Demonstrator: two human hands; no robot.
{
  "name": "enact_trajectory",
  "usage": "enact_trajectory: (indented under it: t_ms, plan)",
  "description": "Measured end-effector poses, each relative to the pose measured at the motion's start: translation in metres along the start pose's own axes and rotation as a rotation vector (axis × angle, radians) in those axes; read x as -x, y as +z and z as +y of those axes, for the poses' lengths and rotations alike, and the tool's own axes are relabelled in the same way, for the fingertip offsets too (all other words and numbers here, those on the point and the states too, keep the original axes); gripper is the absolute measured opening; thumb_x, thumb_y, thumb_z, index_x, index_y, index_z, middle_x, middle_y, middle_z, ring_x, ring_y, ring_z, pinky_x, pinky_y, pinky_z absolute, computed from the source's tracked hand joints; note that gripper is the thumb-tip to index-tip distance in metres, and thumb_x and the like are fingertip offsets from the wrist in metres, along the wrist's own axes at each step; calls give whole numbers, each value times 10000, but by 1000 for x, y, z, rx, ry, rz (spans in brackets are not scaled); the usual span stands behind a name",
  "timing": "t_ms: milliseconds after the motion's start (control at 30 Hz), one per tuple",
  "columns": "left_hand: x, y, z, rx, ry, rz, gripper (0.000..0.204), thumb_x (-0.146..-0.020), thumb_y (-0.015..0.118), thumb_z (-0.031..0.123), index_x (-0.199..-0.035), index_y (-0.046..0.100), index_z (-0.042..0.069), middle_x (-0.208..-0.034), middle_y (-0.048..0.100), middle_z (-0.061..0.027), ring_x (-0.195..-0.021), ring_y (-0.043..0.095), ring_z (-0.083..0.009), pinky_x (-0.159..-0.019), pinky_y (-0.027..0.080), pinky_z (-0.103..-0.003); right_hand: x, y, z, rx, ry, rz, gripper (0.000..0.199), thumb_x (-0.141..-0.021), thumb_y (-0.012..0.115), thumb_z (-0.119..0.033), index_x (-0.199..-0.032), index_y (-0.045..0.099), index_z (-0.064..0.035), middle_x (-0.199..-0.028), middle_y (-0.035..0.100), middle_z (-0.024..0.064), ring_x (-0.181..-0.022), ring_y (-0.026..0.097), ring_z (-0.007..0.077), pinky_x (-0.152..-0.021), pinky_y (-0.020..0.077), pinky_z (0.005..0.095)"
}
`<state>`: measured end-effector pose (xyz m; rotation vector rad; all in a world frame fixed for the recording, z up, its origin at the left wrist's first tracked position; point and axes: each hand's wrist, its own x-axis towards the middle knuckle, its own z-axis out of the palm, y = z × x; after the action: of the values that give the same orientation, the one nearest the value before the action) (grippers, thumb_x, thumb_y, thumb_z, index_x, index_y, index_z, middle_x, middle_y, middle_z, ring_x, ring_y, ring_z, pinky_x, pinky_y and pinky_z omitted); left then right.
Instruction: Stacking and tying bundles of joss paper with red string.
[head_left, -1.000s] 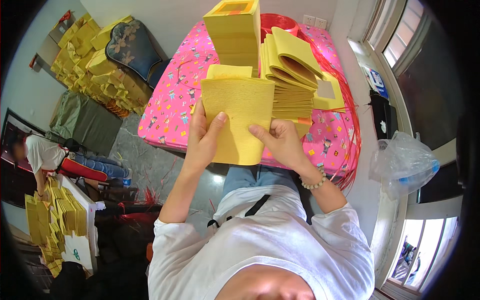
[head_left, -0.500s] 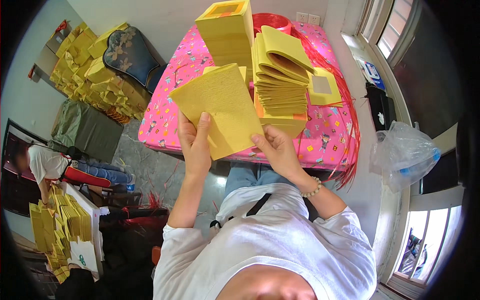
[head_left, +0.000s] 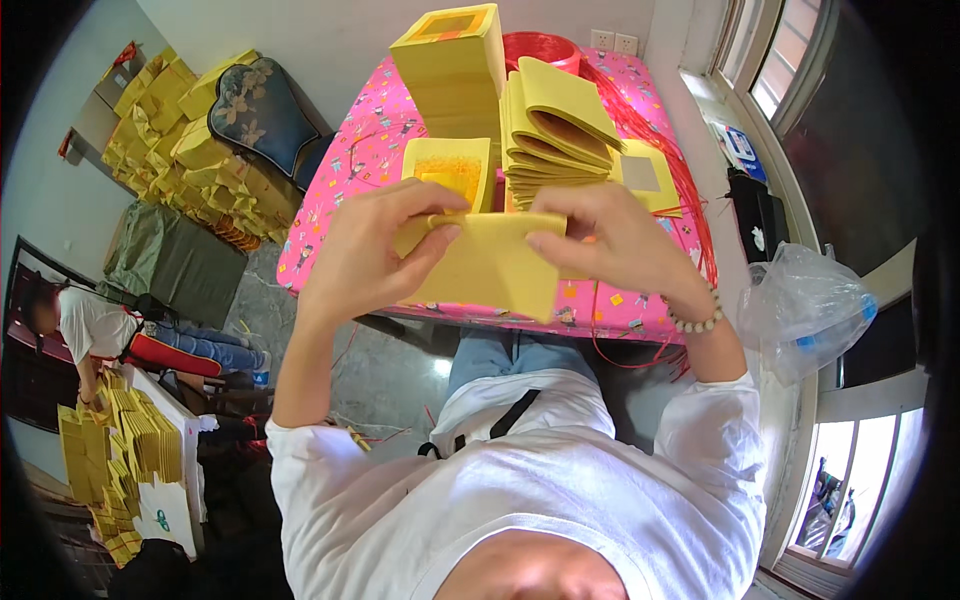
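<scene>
In front of my chest a sheet of yellow paper (head_left: 490,268), perhaps several layers, is bent over along its top edge. My left hand (head_left: 375,250) pinches its left upper part between thumb and fingers. On the other side, my right hand (head_left: 615,235), with a beaded bracelet at the wrist, grips the upper right corner. Just beyond stands a pile of folded yellow papers (head_left: 560,130), its lower part hidden by my right hand. A smaller stack of yellow paper with an orange print (head_left: 447,165) lies behind my left fingers. Farther back rises a tall yellow paper stack (head_left: 452,85).
A pink patterned cloth (head_left: 345,175) covers the table. Red plastic strands (head_left: 665,120) trail down its right side. A plastic bag (head_left: 810,310) hangs by the window. At left, a co-worker (head_left: 100,330) bends over a white table with yellow paper bundles (head_left: 140,435). A blue chair (head_left: 262,115) stands behind.
The yellow paper was held flat and slanted; now its top edge is bent over. Both hands have moved up to that edge, and my right hand has turned over the top.
</scene>
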<state>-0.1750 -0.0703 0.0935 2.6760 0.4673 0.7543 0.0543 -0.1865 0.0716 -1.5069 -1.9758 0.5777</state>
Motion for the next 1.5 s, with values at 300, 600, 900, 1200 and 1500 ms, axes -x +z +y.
enact_trajectory:
  t_ms: [300, 600, 900, 1200, 1500]
  plan:
    - [-77, 10, -20, 712, -188, 149, 236, -909, 582, 200, -1040, 597, 4, -890, 629, 2, -802, 575, -49, -716, 454, -220, -29, -49, 12, -485, -48, 509, 294, -892, 642, -246, -1068, 610, -13, -889, 649, 1, -824, 597, 49, -755, 474, 216]
    - [-147, 56, -72, 845, -182, 162, 442, -945, 469, 435, -1194, 590, 90, -1094, 617, -67, -1077, 537, -192, -949, 407, -362, -106, -182, 126, -698, -72, 87, 418, -915, 594, -317, -1216, 560, -30, -1036, 659, 14, -896, 627, 66, -797, 505, 213]
    - [-127, 111, -100, 672, -17, 118, 296, -916, 523, 229, -1138, 544, 34, -1215, 497, -112, -1183, 468, -249, -986, 397, -374, -150, -132, 176, -692, 106, -141, 419, -901, 620, -286, -1214, 557, -14, -1097, 639, 41, -967, 614, 83, -845, 501, 226]
    - [-114, 123, -97, 858, -70, 129, 430, -901, 519, 128, -1305, 389, 58, -1256, 446, -127, -1177, 468, -211, -937, 438, -354, -159, -111, 196, -298, 156, -160, 416, -877, 654, -324, -1179, 607, -43, -1025, 654, 6, -903, 595, 55, -786, 476, 210]
    - [-111, 124, -103, 750, -52, 63, 434, -935, 438, 248, -1331, 408, 72, -1299, 423, -97, -1238, 399, -203, -1034, 333, -354, -159, -106, 186, -194, 123, -219, 392, -854, 671, -351, -1095, 635, -44, -952, 647, -9, -872, 576, 52, -761, 461, 224]
